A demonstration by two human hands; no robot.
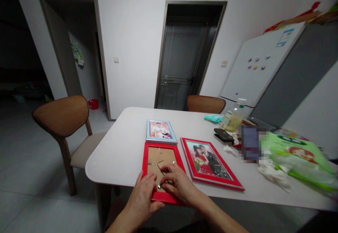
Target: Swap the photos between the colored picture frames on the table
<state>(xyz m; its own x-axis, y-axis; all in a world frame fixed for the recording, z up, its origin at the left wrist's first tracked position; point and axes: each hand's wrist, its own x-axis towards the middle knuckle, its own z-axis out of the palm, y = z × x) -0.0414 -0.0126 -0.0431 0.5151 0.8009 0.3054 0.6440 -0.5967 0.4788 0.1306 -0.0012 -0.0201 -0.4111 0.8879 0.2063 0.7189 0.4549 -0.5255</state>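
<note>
A red frame (145, 155) lies back side up at the table's front edge, its brown backing board (153, 155) showing small metal clips. My left hand (142, 194) rests on the frame's lower left corner, fingers spread over its edge. Bent over the lower part of the board, my right hand (176, 183) has its fingertips together beside the bottom metal clip (159, 186); what they hold, if anything, is too small to name. Behind it is a light blue framed photo (160, 130), face up. To the right lies a larger red framed photo (208, 160), also face up.
On the right of the white table (121, 138) are a bottle (233, 115), a black phone-like object (223, 134), crumpled tissues (274, 173) and a green package (303, 152). Wooden chairs stand at the left (63, 116) and far side (206, 103).
</note>
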